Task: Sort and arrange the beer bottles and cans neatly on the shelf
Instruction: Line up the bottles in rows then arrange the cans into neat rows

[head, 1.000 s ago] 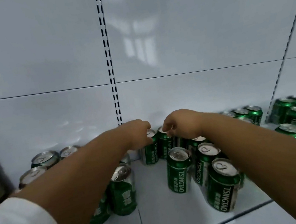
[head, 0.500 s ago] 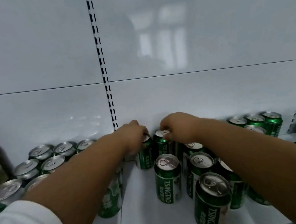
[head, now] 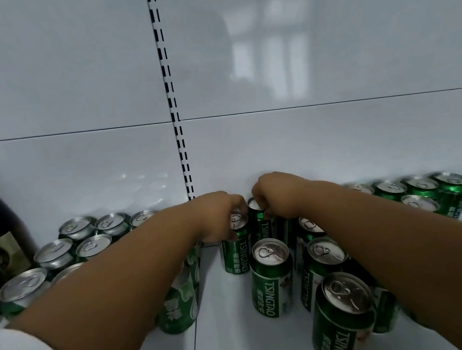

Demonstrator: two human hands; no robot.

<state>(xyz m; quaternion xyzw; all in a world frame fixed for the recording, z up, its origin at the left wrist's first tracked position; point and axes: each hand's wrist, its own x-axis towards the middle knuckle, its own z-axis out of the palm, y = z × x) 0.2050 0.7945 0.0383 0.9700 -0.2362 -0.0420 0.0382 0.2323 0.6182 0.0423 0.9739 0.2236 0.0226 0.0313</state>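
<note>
White shelf point(head: 224, 337) backs two upright cans side by side at its rear wall: left hand point(head: 217, 217) curls round the left can point(head: 237, 244), right hand point(head: 274, 198) round the right can point(head: 262, 223).

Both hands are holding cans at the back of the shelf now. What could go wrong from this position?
1. The right forearm passes closely over upright Tsingtao cans; pulling back might knock one over.
2. The left forearm covers the cans on the left, so it may push them unseen.
3. The left hand and right hand each grip a can by its top, so one could slip.
</note>
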